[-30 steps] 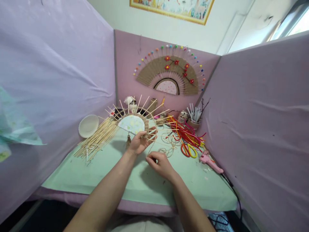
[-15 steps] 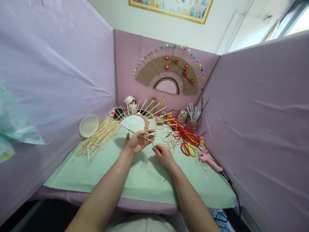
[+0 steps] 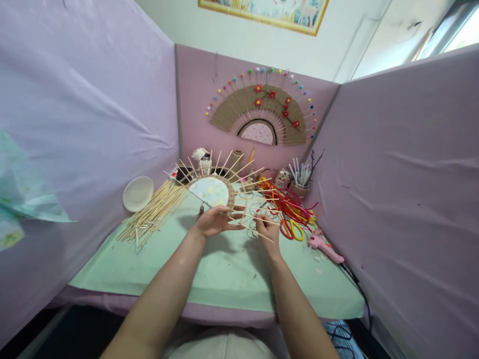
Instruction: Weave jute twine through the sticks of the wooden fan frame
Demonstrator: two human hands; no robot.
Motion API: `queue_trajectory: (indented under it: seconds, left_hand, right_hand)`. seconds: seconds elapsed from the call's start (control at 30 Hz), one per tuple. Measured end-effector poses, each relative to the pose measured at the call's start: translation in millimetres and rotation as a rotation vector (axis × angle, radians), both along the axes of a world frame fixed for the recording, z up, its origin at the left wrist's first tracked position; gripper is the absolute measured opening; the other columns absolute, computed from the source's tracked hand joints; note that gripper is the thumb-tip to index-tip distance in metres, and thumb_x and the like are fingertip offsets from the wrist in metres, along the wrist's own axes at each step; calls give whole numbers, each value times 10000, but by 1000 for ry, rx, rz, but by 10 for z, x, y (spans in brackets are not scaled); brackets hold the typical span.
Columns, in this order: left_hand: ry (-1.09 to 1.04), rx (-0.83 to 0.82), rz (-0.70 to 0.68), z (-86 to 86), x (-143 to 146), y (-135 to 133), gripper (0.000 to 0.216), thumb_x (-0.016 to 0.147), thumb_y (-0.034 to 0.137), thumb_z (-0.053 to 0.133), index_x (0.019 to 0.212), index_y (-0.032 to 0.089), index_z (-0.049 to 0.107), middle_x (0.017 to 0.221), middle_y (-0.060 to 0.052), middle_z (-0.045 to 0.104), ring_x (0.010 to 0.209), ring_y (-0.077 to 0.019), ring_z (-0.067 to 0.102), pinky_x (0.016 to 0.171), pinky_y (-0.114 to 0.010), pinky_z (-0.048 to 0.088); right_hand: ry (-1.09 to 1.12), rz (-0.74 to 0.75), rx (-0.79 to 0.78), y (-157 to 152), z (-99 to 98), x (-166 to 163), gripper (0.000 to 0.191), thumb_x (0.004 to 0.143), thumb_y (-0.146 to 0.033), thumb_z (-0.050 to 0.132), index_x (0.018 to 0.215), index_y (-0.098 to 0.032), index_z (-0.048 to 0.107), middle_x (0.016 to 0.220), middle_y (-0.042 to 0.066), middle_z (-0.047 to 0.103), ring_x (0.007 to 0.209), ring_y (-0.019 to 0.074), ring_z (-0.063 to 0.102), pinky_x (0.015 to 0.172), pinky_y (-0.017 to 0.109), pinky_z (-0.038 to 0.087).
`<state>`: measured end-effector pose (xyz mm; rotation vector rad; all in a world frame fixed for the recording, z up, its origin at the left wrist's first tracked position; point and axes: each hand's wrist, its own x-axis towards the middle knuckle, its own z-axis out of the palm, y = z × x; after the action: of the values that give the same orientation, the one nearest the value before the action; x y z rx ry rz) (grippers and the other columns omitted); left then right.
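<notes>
My left hand (image 3: 217, 219) is wrapped round the lower right part of a half-round fan frame (image 3: 234, 192). Its centre is a pale, flower-patterned half disc (image 3: 211, 191) with a braided brown rim, from which thin wooden sticks spread outward. A strand of twine (image 3: 245, 188) curves across the sticks, partway along them. Just right of the lowest sticks, my right hand (image 3: 266, 229) pinches the twine, whose end is too fine to make out. A small brown tassel (image 3: 201, 211) hangs below the half disc. More loose twine (image 3: 258, 202) lies in loops behind my right hand.
Bundled wooden sticks (image 3: 153, 212) and a white scalloped dish (image 3: 138, 193) lie left. Right are red pipe cleaners (image 3: 286, 204), scissors (image 3: 293, 229) and a pink glue gun (image 3: 325, 247) with a cord. A finished fan (image 3: 262, 112) hangs on the back panel; fabric walls flank the table.
My right hand has moved right and slightly up, away from my left hand, to the outer side of the lowest sticks. The fan frame has shifted slightly right, still in my left hand.
</notes>
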<state>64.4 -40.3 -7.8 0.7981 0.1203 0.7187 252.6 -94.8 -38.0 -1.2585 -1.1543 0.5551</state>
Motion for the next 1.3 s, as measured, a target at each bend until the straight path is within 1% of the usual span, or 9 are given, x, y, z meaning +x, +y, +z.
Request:
queue_trajectory:
  seconds: [0.07,0.17,0.3,0.5,0.73,0.87,1.0,1.13,1.3]
  left_hand:
    - [-12,13,-49,-10,-12,-1,393,834,135,500,1201,167,635,1107,-118,704,1035,-282,650,973,-625,398]
    - [-24,7,-32,-28,-22,11,498,828,114,505,1311,224,553,1098,-89,709,1017,-271,666,957,-583,425]
    - [-18,-15,9,-46,-20,33,557,810,98,500,1357,204,507,1054,-99,721,986,-266,681,941,-518,455]
    - [22,-60,33,-49,-14,45,591,790,72,471,1372,169,488,1009,-104,730,942,-247,697,933,-477,477]
    - [9,-99,44,-41,-12,44,574,772,70,461,1336,155,521,995,-103,732,940,-257,695,939,-517,471]
    - [42,-157,69,-38,13,42,497,758,61,457,1235,116,585,941,-104,736,926,-246,696,953,-509,471]
    - [68,-193,119,-27,23,42,467,737,43,467,1176,116,610,909,-98,734,927,-232,695,944,-480,488]
    - [59,-198,173,-5,-2,57,443,726,41,471,1134,113,630,899,-102,733,901,-232,696,929,-486,499]
    - [68,-241,292,15,-46,87,376,721,36,480,1050,85,656,859,-119,725,875,-239,692,909,-481,514]
  right_hand:
    - [19,-9,-9,-4,17,10,308,775,-472,571,665,-184,570,517,-54,420,499,112,357,501,251,301]
    - [14,-32,2,-3,27,16,316,773,-469,570,676,-169,593,549,-36,460,521,117,386,512,252,315]
    - [1,-43,-9,-5,28,17,314,775,-459,570,684,-160,603,564,-25,479,537,122,408,520,253,331]
    - [-20,-23,7,-17,32,24,317,781,-459,578,675,-160,583,557,-28,462,535,120,403,514,249,320]
    - [-30,-42,22,-16,38,23,330,795,-467,566,656,-168,561,587,-18,487,561,123,418,541,253,331]
    - [-11,-48,39,-26,52,29,319,788,-459,562,668,-164,582,577,-22,483,541,120,403,525,255,318]
    - [21,-60,51,-46,61,47,330,772,-482,591,709,-158,604,554,-39,450,523,114,372,503,254,299]
    - [1,-79,82,-69,75,77,341,775,-493,620,683,-166,594,599,-20,502,582,127,426,556,261,350]
    - [-5,-106,216,-60,54,156,282,802,-454,611,756,-177,587,699,3,550,673,146,486,641,273,397]
